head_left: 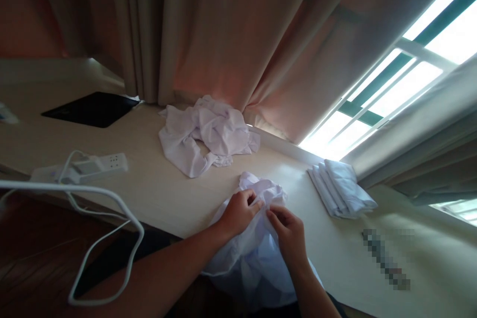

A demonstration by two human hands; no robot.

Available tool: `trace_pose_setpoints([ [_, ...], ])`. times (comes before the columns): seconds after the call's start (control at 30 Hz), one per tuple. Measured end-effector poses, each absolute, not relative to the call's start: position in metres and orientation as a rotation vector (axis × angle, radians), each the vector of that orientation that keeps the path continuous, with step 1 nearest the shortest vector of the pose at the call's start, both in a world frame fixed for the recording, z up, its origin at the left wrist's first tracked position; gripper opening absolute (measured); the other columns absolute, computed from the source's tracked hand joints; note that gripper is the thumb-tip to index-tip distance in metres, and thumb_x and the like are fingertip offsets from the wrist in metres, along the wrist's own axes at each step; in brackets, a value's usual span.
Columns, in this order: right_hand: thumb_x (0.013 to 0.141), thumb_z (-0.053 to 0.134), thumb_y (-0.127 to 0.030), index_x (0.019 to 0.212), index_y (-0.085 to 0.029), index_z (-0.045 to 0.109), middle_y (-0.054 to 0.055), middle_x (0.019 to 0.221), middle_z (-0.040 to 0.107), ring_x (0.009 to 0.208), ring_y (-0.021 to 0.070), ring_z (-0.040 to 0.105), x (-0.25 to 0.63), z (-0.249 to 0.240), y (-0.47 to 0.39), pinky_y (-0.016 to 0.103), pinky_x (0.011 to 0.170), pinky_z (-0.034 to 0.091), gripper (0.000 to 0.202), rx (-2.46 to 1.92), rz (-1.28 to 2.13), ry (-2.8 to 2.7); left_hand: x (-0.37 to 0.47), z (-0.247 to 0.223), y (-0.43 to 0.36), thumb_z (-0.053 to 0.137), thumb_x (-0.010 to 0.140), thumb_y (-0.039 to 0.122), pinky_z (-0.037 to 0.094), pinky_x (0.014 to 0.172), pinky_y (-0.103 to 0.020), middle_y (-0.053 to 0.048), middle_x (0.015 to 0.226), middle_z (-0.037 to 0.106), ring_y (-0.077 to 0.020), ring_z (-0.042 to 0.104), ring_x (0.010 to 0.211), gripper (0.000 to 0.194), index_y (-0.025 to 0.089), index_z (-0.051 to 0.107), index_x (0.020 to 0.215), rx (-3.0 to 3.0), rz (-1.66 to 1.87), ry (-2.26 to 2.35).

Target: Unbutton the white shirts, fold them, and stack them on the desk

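A white shirt (257,258) hangs over the near edge of the table, its upper part bunched on the tabletop and its lower part falling toward my lap. My left hand (240,211) is closed on the fabric near the top, thumb against curled fingers. Just to its right, my right hand (288,231) pinches the same shirt, the fingertips of both hands almost meeting. Whatever small part lies between the fingertips is hidden. Beyond my hands, a crumpled white garment (223,129) lies loose by the curtain.
Folded white cloth (341,189) is stacked at the right. A pixelated elongated object (387,261) lies nearer on that side. To the left are a black flat mat (91,109), a white power strip (100,166) and a looping white cable (122,198). Curtains (231,25) hang along the back.
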State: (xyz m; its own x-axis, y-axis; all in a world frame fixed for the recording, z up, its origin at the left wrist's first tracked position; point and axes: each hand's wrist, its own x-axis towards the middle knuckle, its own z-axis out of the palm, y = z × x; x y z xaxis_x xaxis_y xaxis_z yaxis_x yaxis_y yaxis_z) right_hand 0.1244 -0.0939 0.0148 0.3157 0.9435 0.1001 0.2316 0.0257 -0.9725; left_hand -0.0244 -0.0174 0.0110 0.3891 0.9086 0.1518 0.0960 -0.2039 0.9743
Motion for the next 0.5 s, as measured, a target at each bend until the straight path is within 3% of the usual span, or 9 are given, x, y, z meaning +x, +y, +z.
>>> trace_pose_setpoints([
  [0.5,0.080,0.071,-0.040,0.094,-0.018,0.076,0.007,0.086,0.074,0.081,0.0235,0.068,0.129,0.022,-0.094,0.034,0.073,0.053,0.027,-1.496,0.740,-1.146,-0.012,0.017,-0.020,0.056,0.085,0.044,0.034,0.062,-0.024,0.003,0.065,0.046,-0.0122,0.043,0.065,0.033,0.017,0.051,0.068,1.510,0.988,0.842],
])
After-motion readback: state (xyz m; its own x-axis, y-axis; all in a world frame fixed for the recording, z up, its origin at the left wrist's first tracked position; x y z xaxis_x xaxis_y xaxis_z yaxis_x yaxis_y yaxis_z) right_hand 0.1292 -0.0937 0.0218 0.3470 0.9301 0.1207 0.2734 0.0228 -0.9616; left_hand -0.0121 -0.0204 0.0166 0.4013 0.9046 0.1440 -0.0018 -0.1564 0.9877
